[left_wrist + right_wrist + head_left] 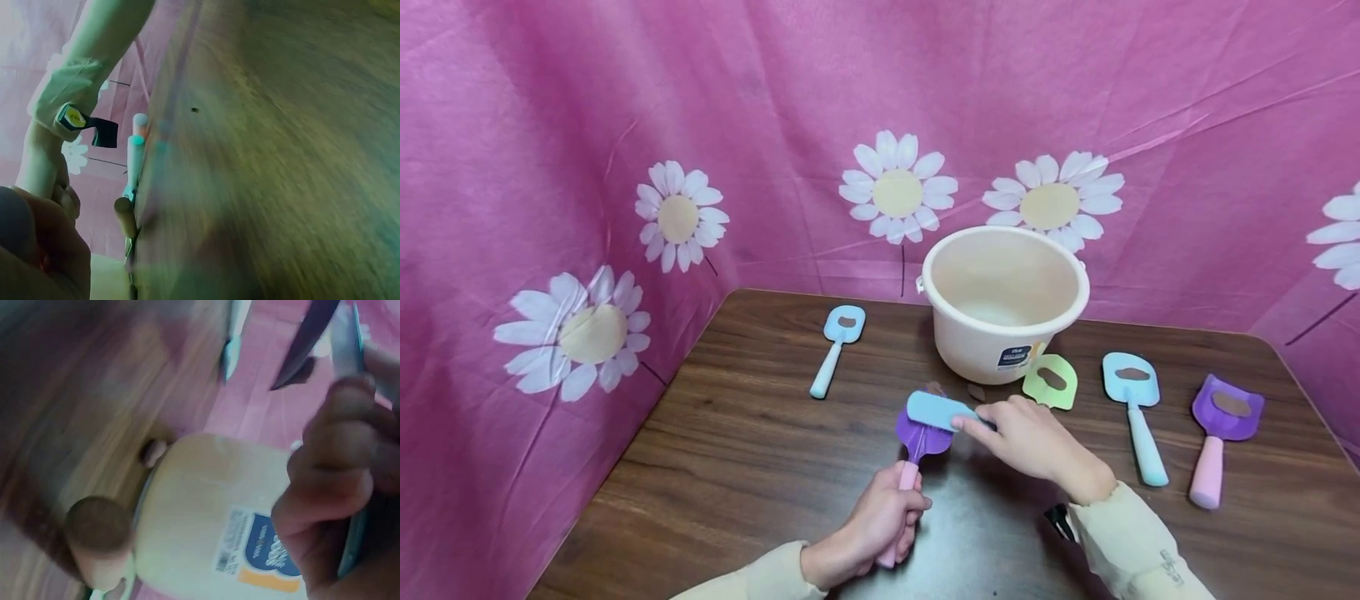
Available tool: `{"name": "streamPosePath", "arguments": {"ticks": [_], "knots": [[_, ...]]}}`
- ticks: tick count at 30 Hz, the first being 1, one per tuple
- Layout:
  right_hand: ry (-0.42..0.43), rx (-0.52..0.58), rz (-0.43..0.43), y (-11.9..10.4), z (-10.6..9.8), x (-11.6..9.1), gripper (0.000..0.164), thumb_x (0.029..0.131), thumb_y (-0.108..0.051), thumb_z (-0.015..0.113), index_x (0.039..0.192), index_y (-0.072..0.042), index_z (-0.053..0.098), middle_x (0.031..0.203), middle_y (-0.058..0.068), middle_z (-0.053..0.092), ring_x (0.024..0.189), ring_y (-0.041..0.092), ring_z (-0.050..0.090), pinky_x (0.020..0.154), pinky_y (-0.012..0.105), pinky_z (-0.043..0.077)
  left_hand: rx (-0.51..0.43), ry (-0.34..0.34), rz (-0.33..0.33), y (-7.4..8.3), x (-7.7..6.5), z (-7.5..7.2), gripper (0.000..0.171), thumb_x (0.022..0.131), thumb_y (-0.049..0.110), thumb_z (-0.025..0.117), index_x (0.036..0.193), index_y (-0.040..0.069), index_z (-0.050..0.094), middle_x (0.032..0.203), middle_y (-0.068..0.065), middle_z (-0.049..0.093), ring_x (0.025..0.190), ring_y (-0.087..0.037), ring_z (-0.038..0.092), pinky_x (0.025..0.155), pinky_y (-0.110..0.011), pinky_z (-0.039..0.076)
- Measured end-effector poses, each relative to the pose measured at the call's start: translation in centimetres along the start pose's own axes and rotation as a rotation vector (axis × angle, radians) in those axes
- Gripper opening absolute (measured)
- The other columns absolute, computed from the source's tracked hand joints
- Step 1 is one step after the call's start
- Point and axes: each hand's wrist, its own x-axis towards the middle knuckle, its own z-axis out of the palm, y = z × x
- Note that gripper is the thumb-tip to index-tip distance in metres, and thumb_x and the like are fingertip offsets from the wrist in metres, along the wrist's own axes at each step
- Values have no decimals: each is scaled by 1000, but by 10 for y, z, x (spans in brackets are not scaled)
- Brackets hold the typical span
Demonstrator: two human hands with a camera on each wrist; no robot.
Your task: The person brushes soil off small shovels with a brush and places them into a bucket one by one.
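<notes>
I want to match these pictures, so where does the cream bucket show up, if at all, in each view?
Head: the cream bucket is right of centre, near mid-height.
Left wrist: probably the pale patch at the bottom edge, left of centre; too little shows to be sure.
Right wrist: lower middle, turned sideways.
Shared landmark: the right hand, below the bucket in head, at left in left wrist, at right in right wrist.
</notes>
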Motion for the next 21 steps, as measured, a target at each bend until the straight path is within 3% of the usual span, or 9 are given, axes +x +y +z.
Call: {"name": "streamPosePath", "arguments": {"ticks": [7,14,17,21], "knots": [[125,-48,91,19,4,9,53,94,-53,51,54,-20,38,51,-10,25,47,8,27,45,24,27,16,-12,-3,0,-1,1,18,81,4,55,85,13,40,54,4,38,30,-5,32,27,-19,29],[146,-15,111,18,2,13,53,96,-56,46,57,-19,40,52,-8,27,48,9,30,46,24,28,10,-13,8,3,0,0,15,84,6,54,87,12,40,56,4,39,31,-5,34,28,-19,30],[166,4,84,12,-2,12,53,95,-55,47,56,-20,39,52,-10,25,48,6,26,46,22,27,14,-12,23,4,-1,0,12,87,9,53,88,11,41,58,3,41,31,-5,35,28,-19,31],[179,5,-16,0,-7,7,52,94,-50,53,54,-22,35,52,-14,20,48,2,20,46,19,24,14,-2,39,5,0,0,12,90,14,52,88,9,41,59,3,42,32,-5,35,28,-18,31]]}}
